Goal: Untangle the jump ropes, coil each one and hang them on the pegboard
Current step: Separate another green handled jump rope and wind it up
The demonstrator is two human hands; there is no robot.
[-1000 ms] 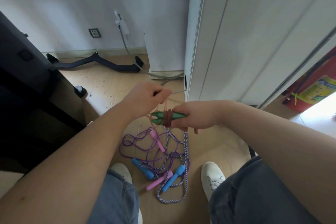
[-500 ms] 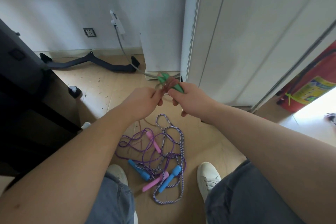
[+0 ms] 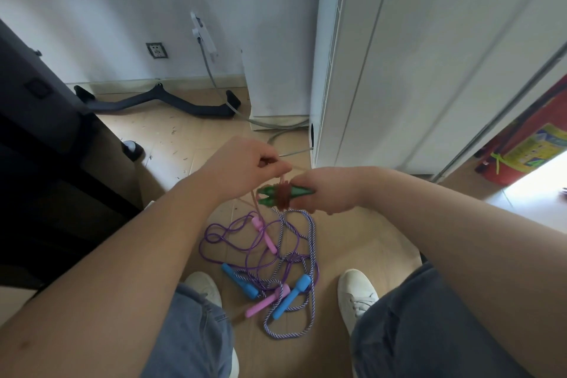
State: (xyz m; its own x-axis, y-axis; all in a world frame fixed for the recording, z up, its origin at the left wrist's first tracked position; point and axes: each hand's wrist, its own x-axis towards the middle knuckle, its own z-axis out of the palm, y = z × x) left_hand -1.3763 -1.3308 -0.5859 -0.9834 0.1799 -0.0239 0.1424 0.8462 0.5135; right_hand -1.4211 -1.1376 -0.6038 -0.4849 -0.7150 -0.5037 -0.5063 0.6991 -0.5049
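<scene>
My right hand [image 3: 329, 189] grips the two green handles [image 3: 270, 195] of a jump rope, with reddish cord [image 3: 283, 196] wound round their middle. My left hand [image 3: 242, 167] pinches the loose end of that cord just above the handles; a strand hangs down from it toward the floor. On the floor between my feet lies a tangle: a thin purple rope [image 3: 224, 233] with pink handles [image 3: 265, 238] and a striped white-and-purple rope [image 3: 311, 242] with blue handles [image 3: 290, 296]. No pegboard is in view.
A white cabinet [image 3: 399, 55] stands close on the right. A dark piece of furniture [image 3: 36, 138] fills the left. A black bar [image 3: 159, 103] and a grey cable [image 3: 214, 83] lie by the back wall. A red object [image 3: 534, 138] sits far right.
Half a second ago both hands were raised higher with the green handles tipped up; now they have dropped lower and the handles lie level, the left hand still on the cord.
</scene>
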